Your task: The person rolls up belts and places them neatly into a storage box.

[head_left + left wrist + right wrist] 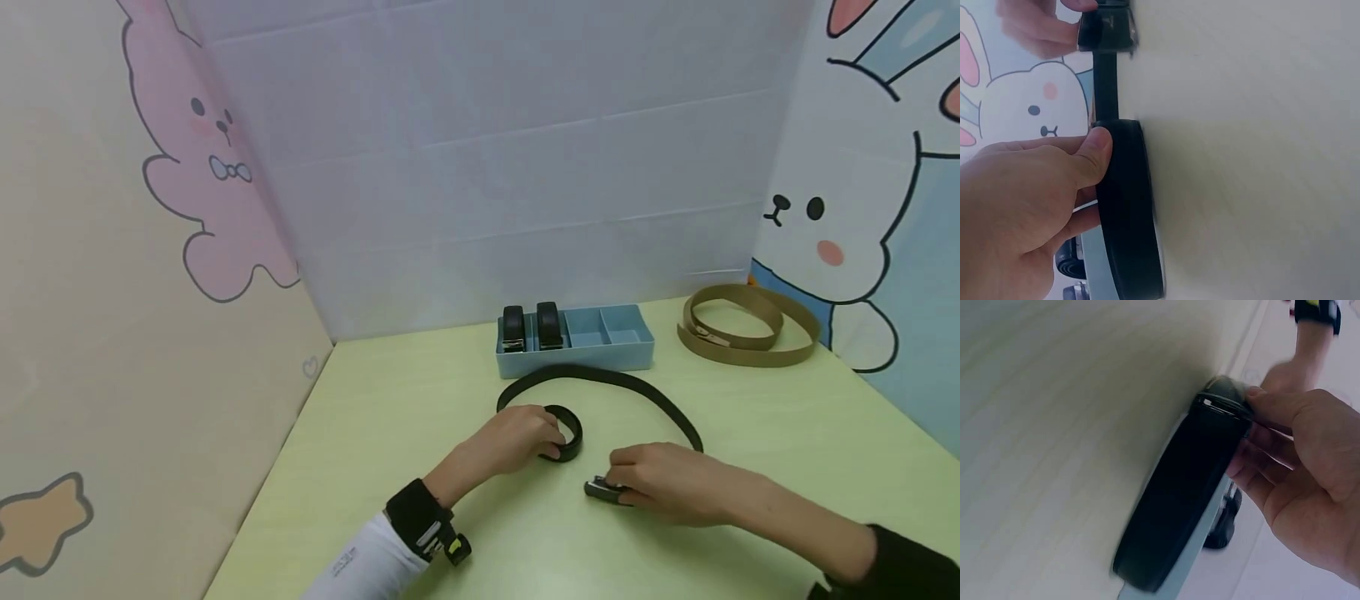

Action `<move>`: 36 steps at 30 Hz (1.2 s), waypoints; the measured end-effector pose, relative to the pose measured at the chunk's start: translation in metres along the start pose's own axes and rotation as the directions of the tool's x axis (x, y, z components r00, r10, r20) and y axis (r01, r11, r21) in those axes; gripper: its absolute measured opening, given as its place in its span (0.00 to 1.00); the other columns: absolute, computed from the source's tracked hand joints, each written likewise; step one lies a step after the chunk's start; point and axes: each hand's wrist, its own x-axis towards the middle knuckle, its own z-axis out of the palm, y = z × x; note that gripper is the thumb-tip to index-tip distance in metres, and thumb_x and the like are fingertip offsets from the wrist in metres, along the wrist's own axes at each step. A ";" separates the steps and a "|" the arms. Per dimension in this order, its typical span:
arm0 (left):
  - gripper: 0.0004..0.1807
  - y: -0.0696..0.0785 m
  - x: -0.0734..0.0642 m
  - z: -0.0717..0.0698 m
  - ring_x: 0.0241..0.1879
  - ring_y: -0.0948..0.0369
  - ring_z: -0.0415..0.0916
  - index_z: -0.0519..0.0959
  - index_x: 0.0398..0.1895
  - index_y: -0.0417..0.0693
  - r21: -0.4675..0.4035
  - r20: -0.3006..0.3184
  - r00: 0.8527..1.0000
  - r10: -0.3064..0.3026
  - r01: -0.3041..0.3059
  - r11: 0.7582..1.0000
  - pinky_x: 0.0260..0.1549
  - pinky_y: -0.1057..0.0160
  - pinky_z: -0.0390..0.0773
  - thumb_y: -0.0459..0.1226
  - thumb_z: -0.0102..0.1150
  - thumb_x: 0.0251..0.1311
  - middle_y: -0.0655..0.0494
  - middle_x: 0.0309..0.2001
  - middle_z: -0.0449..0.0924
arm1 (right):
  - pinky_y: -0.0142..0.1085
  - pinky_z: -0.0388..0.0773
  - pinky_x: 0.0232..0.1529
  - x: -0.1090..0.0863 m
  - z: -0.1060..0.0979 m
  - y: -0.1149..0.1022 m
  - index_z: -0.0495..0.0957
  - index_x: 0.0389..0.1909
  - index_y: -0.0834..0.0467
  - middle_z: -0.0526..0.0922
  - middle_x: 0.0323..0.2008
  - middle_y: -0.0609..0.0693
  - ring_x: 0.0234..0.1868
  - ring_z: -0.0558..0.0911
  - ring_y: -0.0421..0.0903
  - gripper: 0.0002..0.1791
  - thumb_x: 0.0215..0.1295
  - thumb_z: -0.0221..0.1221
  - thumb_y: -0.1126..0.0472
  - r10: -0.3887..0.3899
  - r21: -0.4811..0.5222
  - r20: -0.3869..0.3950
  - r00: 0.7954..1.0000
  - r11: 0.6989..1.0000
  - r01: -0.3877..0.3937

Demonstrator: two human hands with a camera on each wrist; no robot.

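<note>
A black belt stands on its edge on the table, arching behind both hands, with one end rolled into a small coil. The left hand pinches that coil, thumb on the strap's outer face in the left wrist view. To the right, the right hand grips the belt's metal buckle between thumb and fingers. Close up in the right wrist view, the buckle has a shiny edge and joins the wide black strap. Part of the strap is hidden behind the right hand.
A blue divided tray stands at the back of the pale green table. Two rolled black belts sit upright in its left compartments. A loosely coiled tan belt lies at the back right. Walls with cartoon animals enclose the table.
</note>
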 end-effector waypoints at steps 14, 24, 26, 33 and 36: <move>0.04 0.003 0.008 -0.008 0.40 0.70 0.85 0.96 0.44 0.56 -0.043 0.042 0.999 -0.008 0.010 0.999 0.42 0.74 0.79 0.41 0.74 0.75 0.65 0.39 0.93 | 0.37 0.89 0.50 0.003 -0.022 0.014 0.90 0.54 0.51 0.91 0.50 0.44 0.50 0.87 0.37 0.11 0.79 0.67 0.67 0.038 0.168 0.024 0.999 0.985 -0.041; 0.05 0.002 0.009 -0.012 0.39 0.72 0.85 0.96 0.41 0.56 -0.062 0.068 0.997 -0.025 0.029 0.998 0.42 0.74 0.79 0.41 0.74 0.75 0.66 0.38 0.93 | 0.34 0.84 0.43 -0.030 -0.016 0.042 0.89 0.35 0.41 0.85 0.40 0.36 0.43 0.79 0.35 0.17 0.61 0.81 0.68 -0.014 0.025 -0.054 0.998 1.000 0.016; 0.05 0.004 0.009 -0.014 0.39 0.72 0.85 0.95 0.40 0.57 -0.055 0.079 0.997 -0.026 0.031 0.998 0.42 0.74 0.78 0.42 0.73 0.76 0.66 0.38 0.94 | 0.31 0.80 0.39 -0.023 -0.008 0.037 0.89 0.33 0.41 0.83 0.36 0.35 0.39 0.76 0.32 0.18 0.61 0.80 0.70 -0.075 -0.001 -0.122 0.990 0.997 0.076; 0.07 0.010 0.009 -0.014 0.39 0.71 0.87 0.95 0.37 0.59 -0.023 0.072 0.997 -0.028 0.030 0.999 0.41 0.76 0.77 0.42 0.73 0.76 0.67 0.38 0.93 | 0.25 0.75 0.36 0.013 0.010 0.002 0.89 0.35 0.43 0.83 0.34 0.35 0.36 0.75 0.30 0.14 0.68 0.76 0.68 -0.190 -0.055 -0.190 0.963 0.982 0.183; 0.07 0.013 0.007 -0.011 0.38 0.71 0.86 0.95 0.36 0.59 -0.003 0.037 0.999 0.003 -0.003 1.000 0.38 0.77 0.74 0.42 0.74 0.76 0.67 0.36 0.93 | 0.25 0.79 0.38 0.025 0.016 -0.010 0.90 0.36 0.45 0.85 0.36 0.38 0.38 0.80 0.33 0.12 0.67 0.77 0.67 -0.220 -0.123 -0.207 0.953 0.973 0.198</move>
